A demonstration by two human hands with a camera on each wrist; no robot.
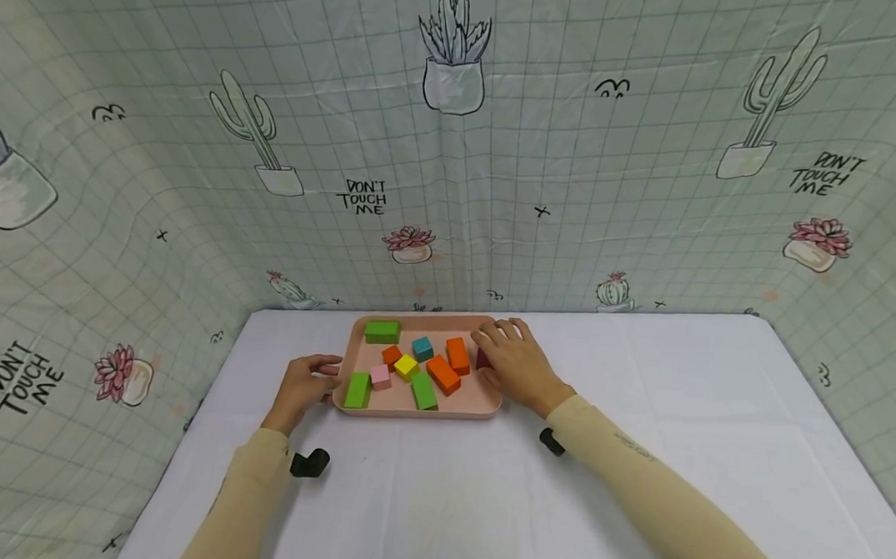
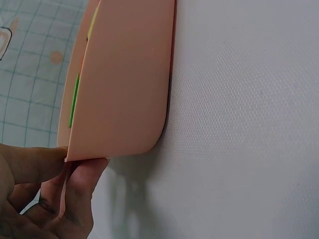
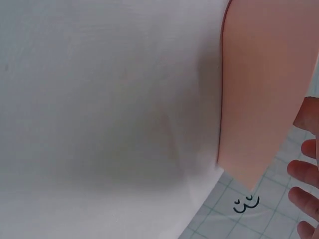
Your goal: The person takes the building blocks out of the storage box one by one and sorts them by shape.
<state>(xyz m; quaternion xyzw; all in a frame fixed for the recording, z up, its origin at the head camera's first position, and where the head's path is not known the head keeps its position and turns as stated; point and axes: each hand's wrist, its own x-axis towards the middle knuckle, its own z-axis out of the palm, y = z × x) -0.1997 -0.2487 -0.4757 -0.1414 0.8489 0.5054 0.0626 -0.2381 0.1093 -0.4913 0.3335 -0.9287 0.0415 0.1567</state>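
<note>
A pink tray (image 1: pixel 412 413) stands on the white table, holding several wooden-looking blocks in green, orange, yellow, blue and pink. At the tray's left end is my left hand (image 1: pixel 304 387); in the left wrist view its thumb and a finger (image 2: pixel 82 181) pinch the rim near a corner. My right hand (image 1: pixel 518 364) reaches over the right end of the tray, its fingers loosely spread. Below those fingers shows a dark purple block (image 1: pixel 483 359), mostly hidden by the hand. In the right wrist view the fingers (image 3: pixel 303 172) are apart, beyond the tray's wall.
Inside the tray are green blocks (image 1: pixel 381 332), orange blocks (image 1: pixel 444 375), a yellow cube (image 1: pixel 407 367), a blue cube (image 1: pixel 422 348) and a pink cube (image 1: pixel 380 377). Printed cloth (image 1: pixel 495 231) surrounds the white table (image 1: pixel 423 503) at the back and sides.
</note>
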